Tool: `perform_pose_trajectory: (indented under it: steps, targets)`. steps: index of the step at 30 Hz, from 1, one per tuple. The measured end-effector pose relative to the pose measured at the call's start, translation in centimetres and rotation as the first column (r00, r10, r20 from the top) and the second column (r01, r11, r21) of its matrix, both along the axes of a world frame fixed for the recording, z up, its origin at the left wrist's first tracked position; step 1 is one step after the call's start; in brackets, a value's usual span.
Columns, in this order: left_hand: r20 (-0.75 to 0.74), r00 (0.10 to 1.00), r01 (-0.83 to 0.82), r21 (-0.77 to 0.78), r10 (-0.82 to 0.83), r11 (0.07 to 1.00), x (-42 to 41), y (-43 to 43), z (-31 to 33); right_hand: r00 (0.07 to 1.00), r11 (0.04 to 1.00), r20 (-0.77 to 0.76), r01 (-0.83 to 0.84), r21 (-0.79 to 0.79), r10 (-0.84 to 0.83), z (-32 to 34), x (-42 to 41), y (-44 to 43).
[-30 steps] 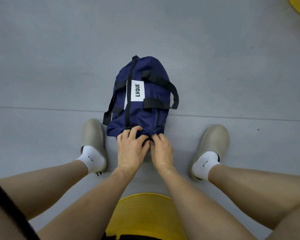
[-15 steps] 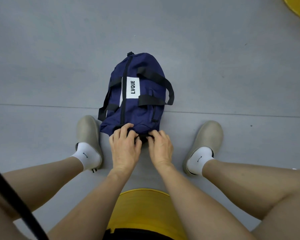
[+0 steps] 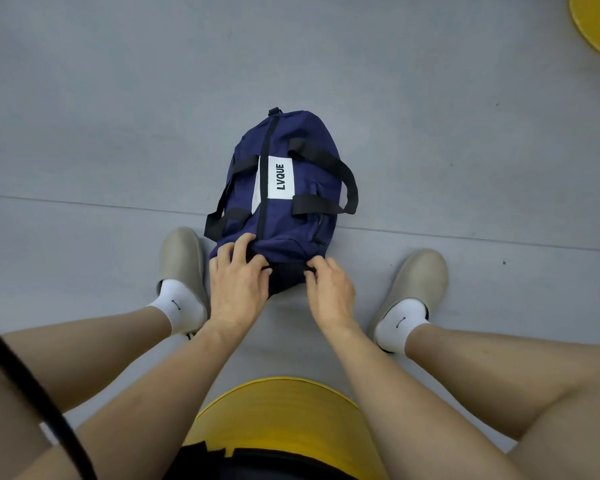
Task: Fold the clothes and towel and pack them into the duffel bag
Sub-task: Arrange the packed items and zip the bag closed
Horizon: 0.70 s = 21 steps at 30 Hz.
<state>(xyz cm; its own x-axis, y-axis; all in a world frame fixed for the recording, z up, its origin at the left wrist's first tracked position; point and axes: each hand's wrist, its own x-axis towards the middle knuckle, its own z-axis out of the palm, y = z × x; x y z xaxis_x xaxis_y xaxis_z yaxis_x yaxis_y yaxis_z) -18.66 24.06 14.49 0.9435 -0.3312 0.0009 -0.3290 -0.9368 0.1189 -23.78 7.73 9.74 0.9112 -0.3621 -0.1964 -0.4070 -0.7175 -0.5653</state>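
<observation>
The blue duffel bag [image 3: 284, 233] is being held on the floor [image 3: 118, 98] between two shoes [image 3: 182, 261]. Its near end is being gripped by the left hand [image 3: 238, 284], fingers bent, and pinched by the right hand [image 3: 330, 289].

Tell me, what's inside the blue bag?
Nothing inside shows. The blue duffel bag is covered by its own fabric, and the black zip along its top looks closed. The left hand and right hand grip its near end, hiding that part too.

A bare indoor room with smooth grey floor [image 3: 118, 98] and yellow stool [image 3: 284, 407].
</observation>
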Motion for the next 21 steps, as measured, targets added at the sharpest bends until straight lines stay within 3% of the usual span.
perform_pose_trajectory:
  steps: [4,11,17,21]
  targets:
    - [-0.016,1.000,-0.021,-0.091,0.020,0.996,-0.8,-0.2,0.0,0.968,0.975,0.147,-0.190,-0.112,0.205,1.4,0.6,1.5]
    - [-0.095,0.991,-0.112,-0.200,0.095,0.973,-0.9,0.3,0.2,0.913,0.890,0.110,-0.349,-0.292,0.394,2.1,2.0,2.3]
    - [-0.042,0.989,-0.149,-0.205,0.143,0.967,-1.5,0.7,-0.1,0.883,0.850,0.164,-0.348,-0.396,0.439,1.6,3.0,1.3]
    - [-0.006,0.979,-0.200,-0.212,0.203,0.957,-3.4,0.7,-1.1,0.893,0.860,0.154,-0.342,-0.379,0.423,1.6,2.3,0.7]
